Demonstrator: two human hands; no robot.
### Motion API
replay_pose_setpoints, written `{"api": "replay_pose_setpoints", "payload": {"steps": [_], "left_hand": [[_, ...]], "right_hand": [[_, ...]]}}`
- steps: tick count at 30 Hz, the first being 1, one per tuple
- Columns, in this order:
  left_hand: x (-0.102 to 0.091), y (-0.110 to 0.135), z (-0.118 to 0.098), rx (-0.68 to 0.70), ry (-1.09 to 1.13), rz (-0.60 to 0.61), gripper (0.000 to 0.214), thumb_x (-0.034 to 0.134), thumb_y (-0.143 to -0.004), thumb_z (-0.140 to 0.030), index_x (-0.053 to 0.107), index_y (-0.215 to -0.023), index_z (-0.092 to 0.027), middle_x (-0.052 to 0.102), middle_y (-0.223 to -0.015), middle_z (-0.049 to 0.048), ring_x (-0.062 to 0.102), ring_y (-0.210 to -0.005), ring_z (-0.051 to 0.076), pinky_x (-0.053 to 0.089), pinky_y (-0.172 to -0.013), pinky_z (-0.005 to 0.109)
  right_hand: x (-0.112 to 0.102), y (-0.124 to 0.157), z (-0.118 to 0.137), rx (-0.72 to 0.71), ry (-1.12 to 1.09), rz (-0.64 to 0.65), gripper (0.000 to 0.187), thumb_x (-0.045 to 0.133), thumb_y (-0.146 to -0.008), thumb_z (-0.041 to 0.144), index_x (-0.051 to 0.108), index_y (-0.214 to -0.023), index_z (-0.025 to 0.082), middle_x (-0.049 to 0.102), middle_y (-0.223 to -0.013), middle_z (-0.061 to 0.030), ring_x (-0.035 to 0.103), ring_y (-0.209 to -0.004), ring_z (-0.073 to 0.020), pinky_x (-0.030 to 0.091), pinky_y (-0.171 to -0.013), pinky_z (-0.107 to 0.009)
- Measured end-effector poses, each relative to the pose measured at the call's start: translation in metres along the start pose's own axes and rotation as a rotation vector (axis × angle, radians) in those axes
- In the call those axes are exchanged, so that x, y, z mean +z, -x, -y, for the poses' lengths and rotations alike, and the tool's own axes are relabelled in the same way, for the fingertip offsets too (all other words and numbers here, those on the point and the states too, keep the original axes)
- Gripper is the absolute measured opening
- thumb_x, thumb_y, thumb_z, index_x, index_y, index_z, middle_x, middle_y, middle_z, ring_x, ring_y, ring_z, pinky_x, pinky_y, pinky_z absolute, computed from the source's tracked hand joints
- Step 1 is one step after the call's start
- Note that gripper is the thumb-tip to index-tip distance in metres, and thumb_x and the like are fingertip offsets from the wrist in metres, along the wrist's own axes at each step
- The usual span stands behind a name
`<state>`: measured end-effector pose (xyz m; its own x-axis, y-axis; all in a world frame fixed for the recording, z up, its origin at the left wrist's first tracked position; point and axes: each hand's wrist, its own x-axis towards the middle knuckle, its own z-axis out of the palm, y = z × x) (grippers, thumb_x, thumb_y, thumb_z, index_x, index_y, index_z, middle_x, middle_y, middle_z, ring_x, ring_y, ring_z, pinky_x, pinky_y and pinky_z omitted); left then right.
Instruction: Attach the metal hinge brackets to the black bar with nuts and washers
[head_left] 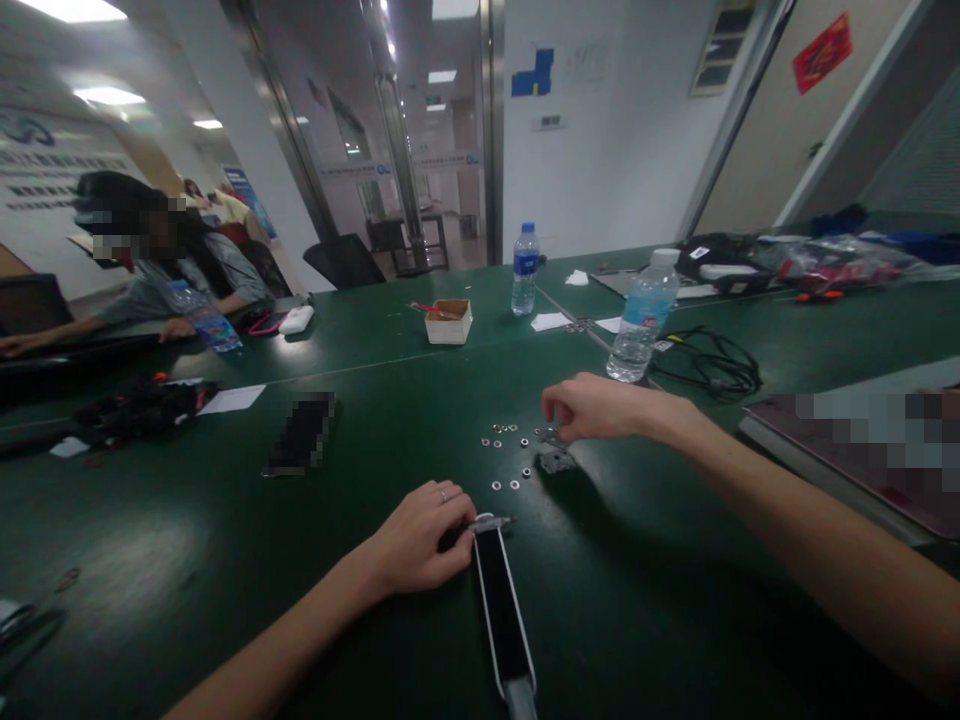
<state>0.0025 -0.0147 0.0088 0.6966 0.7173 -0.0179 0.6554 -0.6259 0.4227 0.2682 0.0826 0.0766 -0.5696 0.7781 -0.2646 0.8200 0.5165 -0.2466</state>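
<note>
My left hand (420,540) rests on the dark green table (225,560), its fingers curled around the top end of a long black strip with a metal clasp (501,610). My right hand (592,408) reaches forward, fingers pinched together over a small grey metal part (556,460). Several small silver washers (504,440) lie scattered on the table between the two hands. What the right fingertips pinch is too small to make out.
Two water bottles (525,270) (637,320) stand further back, with a small open cardboard box (448,322) and black cables (705,365). A dark phone-like object (300,435) lies to the left. Another person (157,270) sits at the far left. A flat board (847,450) lies on the right.
</note>
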Motion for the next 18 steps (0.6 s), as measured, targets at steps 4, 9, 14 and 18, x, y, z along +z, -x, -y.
{"api": "replay_pose_setpoints", "payload": {"steps": [4, 9, 14, 18], "left_hand": [[0.0, 0.0, 0.001, 0.001, 0.006, 0.002, 0.013, 0.046, -0.084, -0.021, 0.057, -0.087, -0.016, 0.055, -0.083, 0.0038, 0.049, -0.076, 0.017, 0.039, -0.068, 0.03], [-0.001, 0.0, -0.001, -0.027, -0.004, 0.027, 0.013, 0.046, -0.085, -0.023, 0.057, -0.088, -0.017, 0.056, -0.084, 0.0036, 0.049, -0.076, 0.017, 0.04, -0.068, 0.029], [-0.003, -0.001, -0.003, -0.032, -0.029, 0.044, 0.013, 0.045, -0.085, -0.022, 0.057, -0.089, -0.017, 0.056, -0.084, 0.0033, 0.049, -0.075, 0.017, 0.04, -0.068, 0.028], [-0.004, -0.001, -0.004, -0.024, -0.027, 0.033, 0.012, 0.045, -0.085, -0.022, 0.056, -0.086, -0.016, 0.055, -0.082, 0.0036, 0.049, -0.075, 0.017, 0.04, -0.068, 0.029]], "right_hand": [[0.003, -0.003, -0.001, -0.018, 0.008, 0.005, 0.025, 0.062, -0.075, 0.018, 0.066, -0.099, 0.012, 0.069, -0.086, -0.0052, 0.061, -0.072, -0.0148, 0.044, -0.06, -0.025], [0.005, -0.005, 0.0, -0.036, 0.014, 0.034, 0.021, 0.057, -0.078, 0.012, 0.069, -0.095, 0.012, 0.069, -0.089, -0.0067, 0.062, -0.076, -0.015, 0.046, -0.064, -0.025], [0.012, -0.009, -0.004, -0.11, -0.025, 0.077, 0.018, 0.057, -0.08, 0.014, 0.069, -0.093, 0.014, 0.069, -0.087, -0.0054, 0.062, -0.075, -0.015, 0.045, -0.064, -0.025], [0.017, -0.013, -0.007, -0.145, -0.048, 0.087, 0.016, 0.057, -0.08, 0.015, 0.069, -0.091, 0.015, 0.068, -0.086, -0.0041, 0.062, -0.075, -0.0146, 0.045, -0.065, -0.025]]}}
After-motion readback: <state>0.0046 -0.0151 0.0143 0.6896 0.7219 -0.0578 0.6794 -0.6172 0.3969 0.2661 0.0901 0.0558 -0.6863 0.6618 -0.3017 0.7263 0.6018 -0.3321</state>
